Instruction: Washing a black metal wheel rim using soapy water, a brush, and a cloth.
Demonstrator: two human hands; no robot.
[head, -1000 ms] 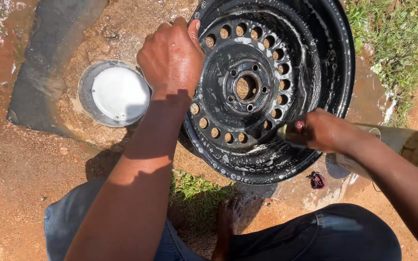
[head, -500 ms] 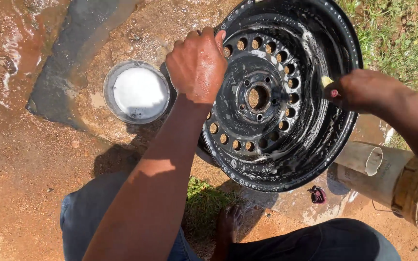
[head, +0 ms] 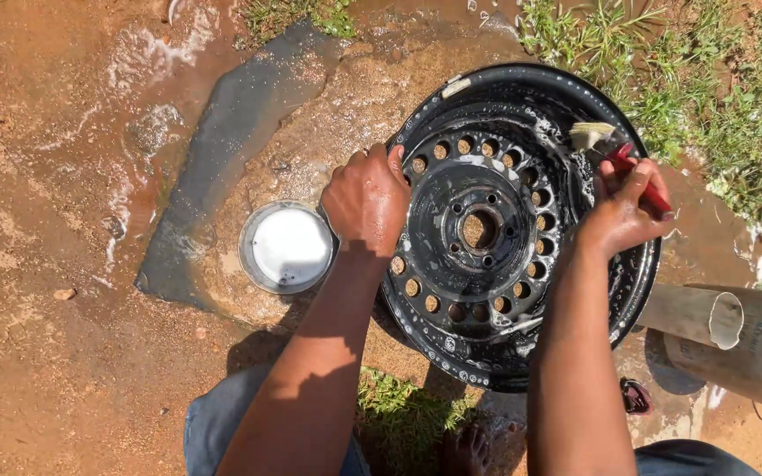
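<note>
Two hands are on a black steel wheel rim [head: 487,291], which lies flat on wet red dirt, glossy with suds. Starting far left: foamy water streaks the ground, and a dark wet slab [head: 222,167] runs diagonally from about seven o'clock up to one o'clock. Just right of it sits a round metal bowl [head: 287,248] of white soapy liquid, just beside the rim's nine o'clock edge. Now the left hand [head: 368,198], fingers curled down over the rim's edge at roughly ten o'clock, clamping it in place, knuckles up. Centre of the wheel: the hub hole, a ring of small bolt holes around it, then a wider ring of round vents, foam sitting in several. Across to the right hand [head: 619,211], at about two o'clock on the rim, fist wrapped around a red-handled brush [head: 632,167], pale bristles pointing up toward twelve and touching the soapy inner wall. Grass beyond at upper right. Lower right, at four o'clock, pale pipes [head: 716,330] lie just beside the rim.
</note>
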